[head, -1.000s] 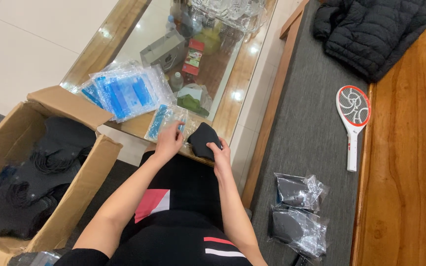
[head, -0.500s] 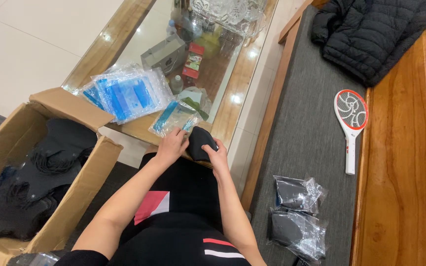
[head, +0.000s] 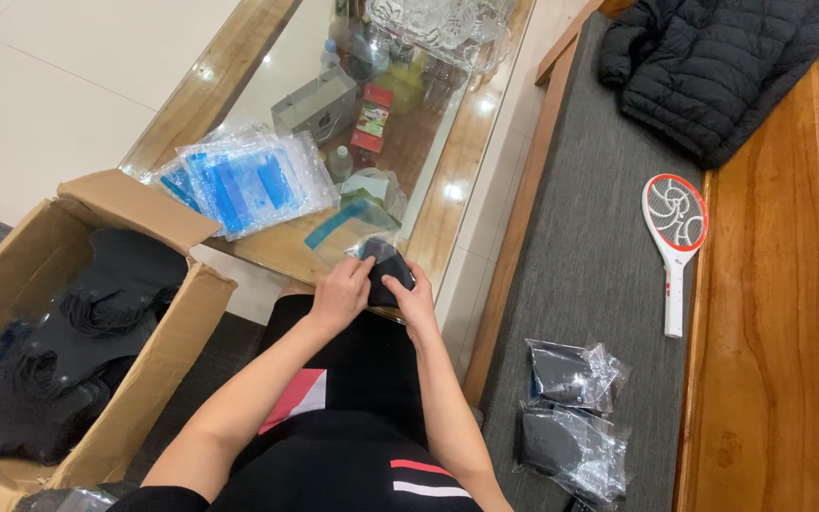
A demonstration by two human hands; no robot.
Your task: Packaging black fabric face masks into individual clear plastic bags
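A second ago the left hand (head: 338,292) lay on the clear plastic bag (head: 351,228) at the tabletop's near edge while the right hand (head: 413,299) held the black cloth piece (head: 389,270) beside it. Half a second ago the two hands had closed in on that piece. Now both hands meet over it, just in front of the person's lap, and the bag lies free on the tabletop (head: 286,248), just beyond the fingers.

The left forearm comes up from the lower left and the right forearm from the lower middle, so the wrists angle toward each other. The left hand's fingers curl over the left side of the black cloth piece and pinch it. The right hand cups its right side, thumb on top and fingers wrapped under. The piece sits between the two hands, at the near edge of the tabletop, partly hidden by the fingers. Whether a thin plastic film already covers its top I cannot tell.

A stack of blue and clear packets (head: 244,180) rests on the tabletop to the left. An open cardboard box (head: 139,204) with dark cloth inside stands on the floor at far left. On the grey bench cushion (head: 599,265) to the right lie two bagged black pieces (head: 571,408), a red and white racket-shaped swatter (head: 675,237) and a black padded jacket (head: 713,66).
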